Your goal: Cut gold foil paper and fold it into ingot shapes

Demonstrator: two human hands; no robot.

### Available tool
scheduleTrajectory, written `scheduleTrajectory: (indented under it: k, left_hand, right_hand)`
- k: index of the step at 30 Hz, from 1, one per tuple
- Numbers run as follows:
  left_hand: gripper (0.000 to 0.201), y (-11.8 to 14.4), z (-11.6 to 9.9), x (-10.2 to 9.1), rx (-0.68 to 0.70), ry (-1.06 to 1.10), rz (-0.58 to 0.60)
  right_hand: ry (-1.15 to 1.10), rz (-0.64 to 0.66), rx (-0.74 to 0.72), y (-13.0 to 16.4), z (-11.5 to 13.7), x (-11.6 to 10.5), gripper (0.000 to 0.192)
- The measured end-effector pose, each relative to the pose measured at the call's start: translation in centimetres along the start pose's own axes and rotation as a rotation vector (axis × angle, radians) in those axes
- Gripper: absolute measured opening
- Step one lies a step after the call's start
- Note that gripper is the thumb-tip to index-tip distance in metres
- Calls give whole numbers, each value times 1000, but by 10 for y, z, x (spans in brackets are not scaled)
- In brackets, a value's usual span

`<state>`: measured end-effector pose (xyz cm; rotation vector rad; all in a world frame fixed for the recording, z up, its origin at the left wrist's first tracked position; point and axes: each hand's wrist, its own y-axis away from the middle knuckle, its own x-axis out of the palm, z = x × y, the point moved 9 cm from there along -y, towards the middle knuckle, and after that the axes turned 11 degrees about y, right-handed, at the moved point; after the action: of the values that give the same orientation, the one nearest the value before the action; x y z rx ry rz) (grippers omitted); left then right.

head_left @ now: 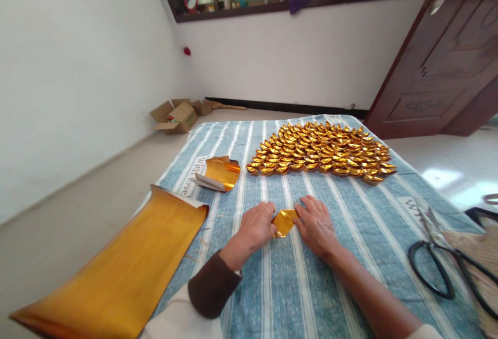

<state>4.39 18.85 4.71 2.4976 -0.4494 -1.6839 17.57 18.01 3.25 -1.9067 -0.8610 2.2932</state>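
Observation:
A small folded piece of gold foil paper [285, 223] lies between my hands, low over the striped cloth. My left hand [256, 227] grips its left edge, fingers bent around it. At the other end, the fingers of my right hand [317, 225] are closed on its right corner; the thumb is partly hidden. Beyond my hands, many folded gold paper ingots [322, 150] stand packed in rows. A short stack of curled gold foil sheets [221, 172] rests to the left, and a large gold foil sheet [124, 266] stretches along the near left.
Black-handled scissors [431, 266] lie at the right edge, beside a woven tan piece [472, 256]. The blue striped cloth [249, 297] covers the table. Open cardboard boxes [181, 116] sit on the floor at back left; a brown door [439, 59] stands at right.

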Motion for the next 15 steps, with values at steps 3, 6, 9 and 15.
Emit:
scheduleTrajectory:
  k: [3,6,9,15]
  left_hand:
    - [23,-3,1,-1,-1,24,8]
    - [21,-5,3,-1,-3,51,15]
    - [12,-3,2,-2,13,72,29]
    - [15,24,-29,-13,360,-134,-232]
  right_hand:
    - [-120,-40,12,0,-6,0,14]
    - [-357,-55,29,-2,-11,-3,11]
    - [-602,30,81,-3,-15,-3,11]
    - [-803,96,105,6,-22,-20,8]
